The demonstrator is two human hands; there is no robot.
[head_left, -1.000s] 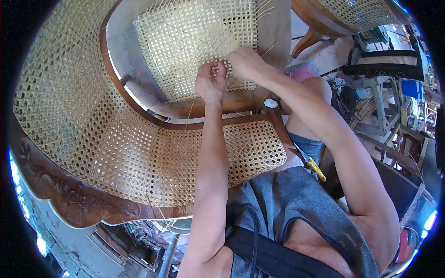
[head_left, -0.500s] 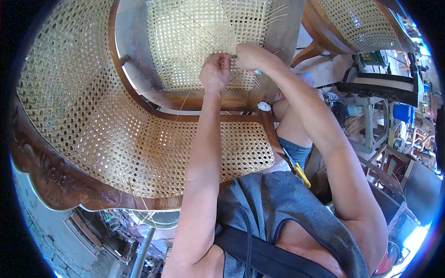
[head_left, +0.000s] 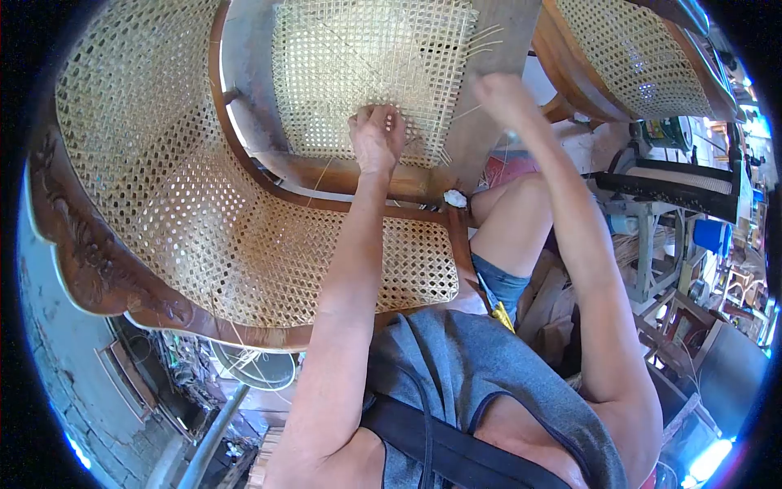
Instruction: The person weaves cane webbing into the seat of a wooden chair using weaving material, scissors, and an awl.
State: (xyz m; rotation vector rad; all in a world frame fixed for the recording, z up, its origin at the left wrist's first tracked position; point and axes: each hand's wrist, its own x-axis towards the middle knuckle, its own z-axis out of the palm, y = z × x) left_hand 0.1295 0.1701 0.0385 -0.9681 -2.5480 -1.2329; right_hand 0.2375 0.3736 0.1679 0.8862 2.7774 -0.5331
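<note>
A woven cane panel [head_left: 342,81] fills a wooden chair frame [head_left: 489,138] in front of me, with loose cane ends [head_left: 487,37] sticking out at its right edge. My left hand [head_left: 377,137] rests on the lower part of the weave, its fingers curled and pressed together; what they grip, if anything, is hidden. Off the panel's right side, over the frame, my right hand [head_left: 507,99] is raised and closed, smeared by motion. Whatever it pinches is too fine to make out.
A carved settee with cane webbing [head_left: 187,244] curves round the left and front. A white wad [head_left: 454,198] sits at the frame's lower corner, and a yellow-handled tool [head_left: 502,316] is by my thigh. Another cane chair [head_left: 623,57] stands at upper right, a bucket [head_left: 257,365] at lower left.
My right hand has swung right, away from the panel and from my left hand. My left hand stays on the weave with its fingers lowered. The view has shifted slightly.
</note>
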